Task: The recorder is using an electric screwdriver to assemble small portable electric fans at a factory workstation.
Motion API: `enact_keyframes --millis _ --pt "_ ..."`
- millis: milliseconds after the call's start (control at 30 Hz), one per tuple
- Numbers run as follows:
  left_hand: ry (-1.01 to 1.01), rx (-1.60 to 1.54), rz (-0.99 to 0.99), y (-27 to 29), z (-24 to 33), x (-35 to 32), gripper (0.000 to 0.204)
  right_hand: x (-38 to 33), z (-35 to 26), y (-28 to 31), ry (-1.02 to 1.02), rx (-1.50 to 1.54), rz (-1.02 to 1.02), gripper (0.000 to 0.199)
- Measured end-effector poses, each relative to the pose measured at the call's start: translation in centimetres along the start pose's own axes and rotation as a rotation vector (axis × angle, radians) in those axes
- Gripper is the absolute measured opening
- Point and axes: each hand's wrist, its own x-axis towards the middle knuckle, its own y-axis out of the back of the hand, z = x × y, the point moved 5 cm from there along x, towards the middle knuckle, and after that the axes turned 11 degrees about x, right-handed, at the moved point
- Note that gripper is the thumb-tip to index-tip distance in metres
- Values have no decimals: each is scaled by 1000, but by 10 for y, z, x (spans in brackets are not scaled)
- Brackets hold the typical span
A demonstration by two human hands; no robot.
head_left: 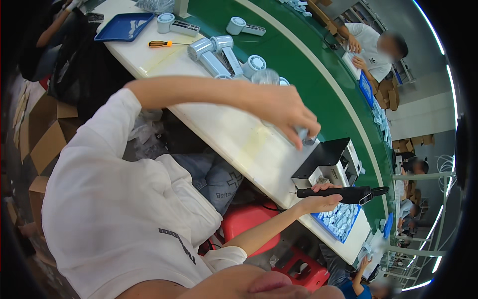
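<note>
Right hand: palm up, fingers wrapped round a black power screwdriver, clamped on it. Tool lies roughly level over the counter, thin tip pointing to frame left, hanging loop at the other end. It sits in front of a black-and-white machine and just above a blue tray full of small light-blue parts.

Left hand: arm stretched across the counter, fingers bent down over a small pale-blue thing, near the machine. Motion blur; cannot tell if the fingers are clamped on it or apart. 2 hands well apart from each other.

Beyond the left forearm: light-blue handheld fans grouped on the counter, some partly hidden, with a clear round thing near them. Farther up frame left, 1 more fan, an orange-handled screwdriver lying flat and a dark-blue tray holding a few white pieces. 1 fan lies on the green surface past the counter. Red stool below the counter edge. Co-worker in a white shirt across the green surface, both hands at a work surface.
</note>
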Motion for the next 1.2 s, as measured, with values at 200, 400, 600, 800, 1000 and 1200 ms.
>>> enact_keyframes --millis 200,400,600,800,1000,1200 --pt "184 331 -436 -43 -151 -9 37 0 6 -1 -34 88 18 51" --pt "359 440 -633 -81 -246 -41 40 -4 9 -12 -46 106 -14 45" --pt "483 237 -616 -126 -258 -29 48 0 9 -2 -18 80 -5 46" --pt "714 1186 -247 -14 -350 -136 56 -1 14 -19 -46 217 -11 41" --pt "1093 503 -500 -49 -350 -149 46 1 12 15 -13 106 53 45" --pt "871 -6 307 78 -364 -121 42 0 16 -25 -23 188 -54 44"
